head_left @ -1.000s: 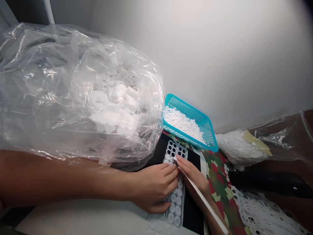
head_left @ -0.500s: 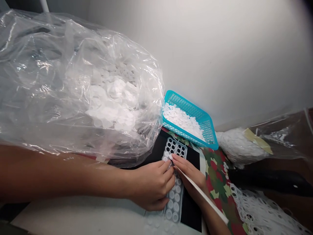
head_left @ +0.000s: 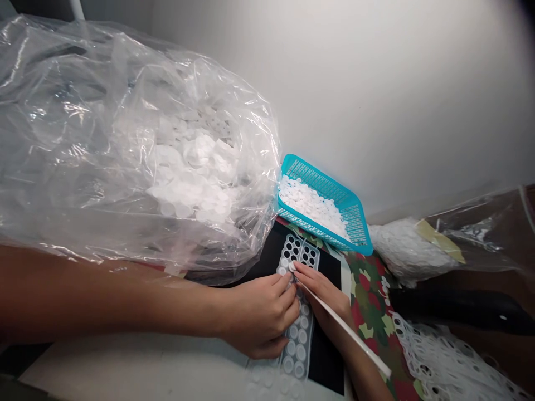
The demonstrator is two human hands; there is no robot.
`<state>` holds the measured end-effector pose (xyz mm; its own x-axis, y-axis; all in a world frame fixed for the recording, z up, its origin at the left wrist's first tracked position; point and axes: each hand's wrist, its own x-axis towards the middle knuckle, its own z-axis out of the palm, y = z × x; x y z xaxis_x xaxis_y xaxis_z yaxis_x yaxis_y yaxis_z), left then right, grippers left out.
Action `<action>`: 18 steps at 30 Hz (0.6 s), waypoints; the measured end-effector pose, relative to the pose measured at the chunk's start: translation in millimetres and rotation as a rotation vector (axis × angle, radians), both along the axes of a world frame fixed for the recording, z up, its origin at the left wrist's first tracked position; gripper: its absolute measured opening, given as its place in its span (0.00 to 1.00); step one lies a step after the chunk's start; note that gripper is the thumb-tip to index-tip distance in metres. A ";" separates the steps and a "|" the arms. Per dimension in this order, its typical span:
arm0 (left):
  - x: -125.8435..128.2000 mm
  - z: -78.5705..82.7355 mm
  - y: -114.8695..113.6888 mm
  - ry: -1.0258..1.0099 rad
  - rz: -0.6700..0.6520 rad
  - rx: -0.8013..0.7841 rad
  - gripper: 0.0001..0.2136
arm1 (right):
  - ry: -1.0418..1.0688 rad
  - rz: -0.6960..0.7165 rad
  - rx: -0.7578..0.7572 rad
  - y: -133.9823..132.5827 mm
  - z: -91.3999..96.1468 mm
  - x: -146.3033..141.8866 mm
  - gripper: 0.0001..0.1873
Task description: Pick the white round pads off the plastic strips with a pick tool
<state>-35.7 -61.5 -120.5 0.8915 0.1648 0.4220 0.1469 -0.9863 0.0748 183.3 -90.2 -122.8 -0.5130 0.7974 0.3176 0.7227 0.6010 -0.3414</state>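
Observation:
A clear plastic tray [head_left: 310,334] with rows of round wells lies on a black sheet [head_left: 328,356]. White round pieces [head_left: 300,352] fill many wells; the ones at the far end look dark. My left hand [head_left: 265,317] is closed over the middle of the tray, fingertips pinched, and what they hold, if anything, is hidden. Opposite it, my right hand [head_left: 328,298] has its fingers closed round a long white strip [head_left: 346,329], which slants down toward the lower right. A small white disc [head_left: 292,267] sits at the right fingertips, above the wells.
A turquoise basket [head_left: 355,220] of small white discs stands against the wall. At left, a large clear bag [head_left: 104,184] of white pieces overhangs my left forearm. To the right are another filled bag [head_left: 412,245], a black handle-like object [head_left: 463,309] and a pile of punched white strips [head_left: 443,356].
My right fingertips and the small disc have shifted very slightly. The left hand, tray and strip stay almost where they were.

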 end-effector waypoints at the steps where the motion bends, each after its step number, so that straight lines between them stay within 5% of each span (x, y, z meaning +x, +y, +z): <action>1: 0.0 0.3 0.1 0.003 -0.003 0.004 0.22 | -0.001 0.005 0.012 0.0 0.2 -1.0 0.22; 12: -0.2 1.0 0.7 0.009 -0.006 0.027 0.22 | 0.010 -0.106 0.127 0.9 -6.6 -1.0 0.21; 18: -0.7 -0.4 0.0 0.048 0.001 0.030 0.24 | 0.024 -0.276 0.309 5.1 8.4 3.0 0.19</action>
<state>-36.4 -61.5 -120.9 0.9109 0.1535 0.3831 0.1504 -0.9879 0.0382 186.3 -85.1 -114.5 -0.2828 0.7691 0.5732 0.8650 0.4627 -0.1942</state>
